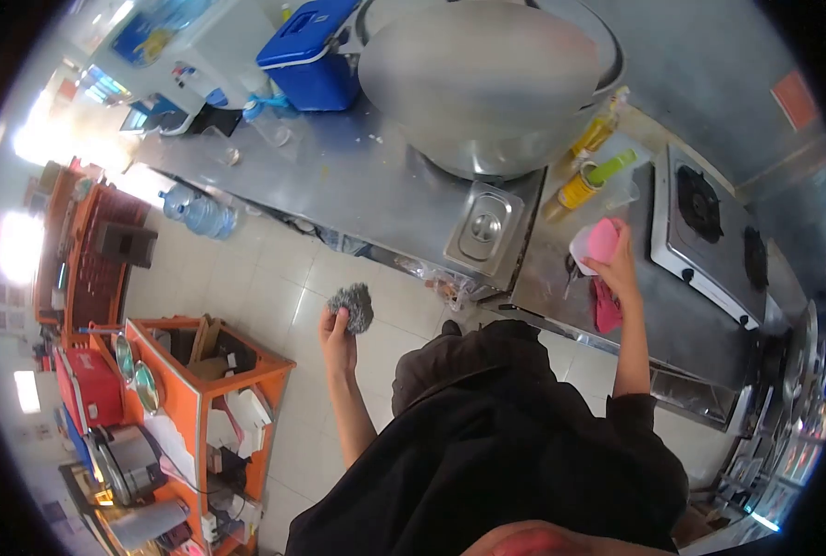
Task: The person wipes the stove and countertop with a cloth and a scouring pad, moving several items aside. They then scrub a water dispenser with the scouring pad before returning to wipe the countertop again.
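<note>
My left hand [337, 335] is closed on a grey scouring pad [353, 309], held over the tiled floor. At the steel counter [566, 296], my right hand [615, 266] holds a pink item [603, 240], which rests against a white container [581, 248]. A dark pink cloth [606, 307] lies just below that hand. Beyond it stand a yellow bottle [575, 190] and a green item [612, 167]. To the left of these, a steel pan with a lid [484, 227] sits on the counter edge.
A very large metal pot [487, 139] stands at the back, beside a blue cooler [309, 56]. A gas stove [700, 232] is on the right. Water bottles [204, 215] and an orange cart [200, 380] stand on the left.
</note>
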### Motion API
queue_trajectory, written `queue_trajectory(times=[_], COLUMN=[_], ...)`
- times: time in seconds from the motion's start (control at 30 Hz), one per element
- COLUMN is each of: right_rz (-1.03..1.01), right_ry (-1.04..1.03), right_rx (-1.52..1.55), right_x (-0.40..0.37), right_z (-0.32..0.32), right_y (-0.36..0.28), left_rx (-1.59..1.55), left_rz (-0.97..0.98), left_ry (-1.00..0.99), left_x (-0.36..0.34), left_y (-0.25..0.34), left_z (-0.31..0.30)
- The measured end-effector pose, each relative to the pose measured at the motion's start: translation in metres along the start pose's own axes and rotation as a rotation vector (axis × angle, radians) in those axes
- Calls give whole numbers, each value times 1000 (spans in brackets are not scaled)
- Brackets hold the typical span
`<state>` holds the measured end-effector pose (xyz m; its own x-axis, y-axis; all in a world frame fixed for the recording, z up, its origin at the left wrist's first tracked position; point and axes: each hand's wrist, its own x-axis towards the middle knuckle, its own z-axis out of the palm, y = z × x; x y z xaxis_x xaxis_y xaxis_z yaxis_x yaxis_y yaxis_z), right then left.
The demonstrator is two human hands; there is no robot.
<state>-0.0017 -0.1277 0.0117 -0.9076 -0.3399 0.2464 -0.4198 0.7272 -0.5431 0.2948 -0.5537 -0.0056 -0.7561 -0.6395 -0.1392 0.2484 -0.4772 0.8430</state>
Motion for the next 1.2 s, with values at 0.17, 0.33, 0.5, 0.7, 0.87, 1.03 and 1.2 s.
queue_trajectory(times=[0.17,0.33,0.5,0.7,0.87,1.03,1.2], right_rz=[-439,-310,-258,35,462,316,374], right_ry=[-156,-319,-235,281,883,698,547], right_rx=[120,-228,-462,568,151,403,584], right_x=[47,65,60,59,78,106,98], right_z=[39,199,310,160,124,125,126], right_y=[-195,-252,-218,-198,-15,50,49], left_rx=[47,75,39,-1,31,-83,-11], left_rz=[-7,110,142,82,63,11,-52], left_ry=[84,137,212,279,303,159,70], left_x=[-15,-3,-13,-20,-5,31,46], left_y=[1,19,24,4,5,-1,-16], left_z=[-50,-40,-42,-58,-43,8,52])
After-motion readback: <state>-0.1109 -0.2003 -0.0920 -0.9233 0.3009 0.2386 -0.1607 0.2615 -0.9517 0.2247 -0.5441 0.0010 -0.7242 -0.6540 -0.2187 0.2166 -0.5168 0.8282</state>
